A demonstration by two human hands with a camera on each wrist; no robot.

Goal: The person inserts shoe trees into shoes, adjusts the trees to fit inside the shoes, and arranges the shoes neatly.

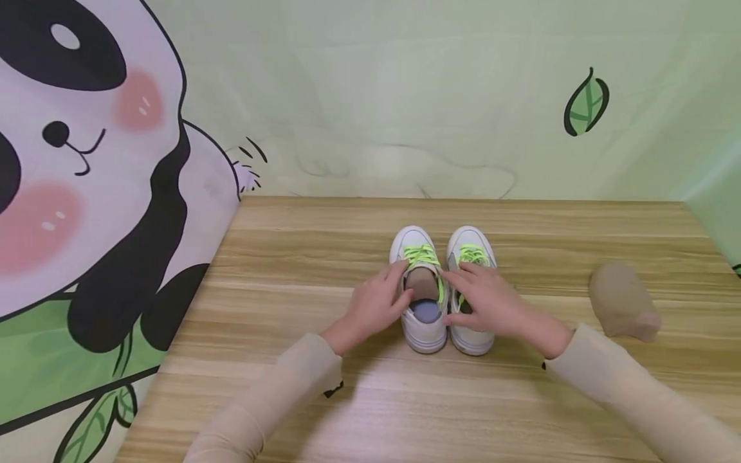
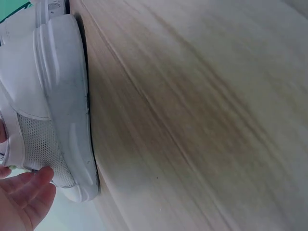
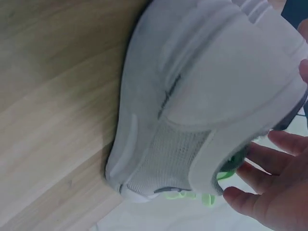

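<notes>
Two white shoes: left shoe point(image 1: 424, 333) and right shoe point(image 1: 471, 344) — side by side mid-wooden surface point(image 1: 405, 411), toes toward its back edge
Left hand point(image 1: 375, 301): thumb and fingers spread, at left shoe's opening
Right hand point(image 1: 494, 301): spread, over right shoe, reaching to left shoe's side
Done, I'd judge: taupe insert point(image 1: 421, 281) inside left shoe
Remaining, likely: loose taupe piece point(image 1: 622, 299) — toward right edge, outside both shoes; right shoe's inside mostly hidden
</notes>
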